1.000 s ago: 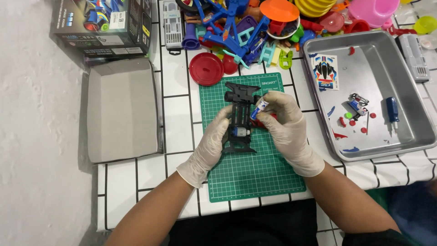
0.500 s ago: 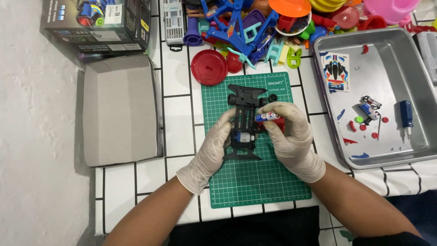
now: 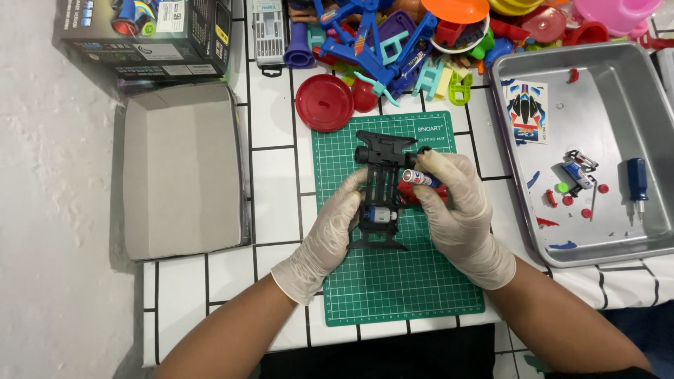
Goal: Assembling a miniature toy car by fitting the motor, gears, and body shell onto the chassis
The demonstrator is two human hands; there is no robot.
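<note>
A black toy car chassis (image 3: 380, 184) lies on a green cutting mat (image 3: 400, 281). My gloved left hand (image 3: 330, 235) grips the chassis along its left side. My gloved right hand (image 3: 460, 210) holds a small battery (image 3: 419, 178) between thumb and fingers at the chassis's right edge, with a red part (image 3: 414, 192) just under it. A silver and blue piece (image 3: 379, 214) sits inside the lower half of the chassis.
A metal tray (image 3: 653, 91) at right holds a sticker sheet (image 3: 526, 111), a small blue screwdriver (image 3: 637, 180) and small red bits. Colourful plastic toy parts (image 3: 393, 42) and a red disc (image 3: 324, 102) lie behind the mat. A grey box lid (image 3: 179, 168) sits at left.
The view has shifted slightly. My right hand has brought the battery down closer to the chassis's right side. My left hand keeps its hold.
</note>
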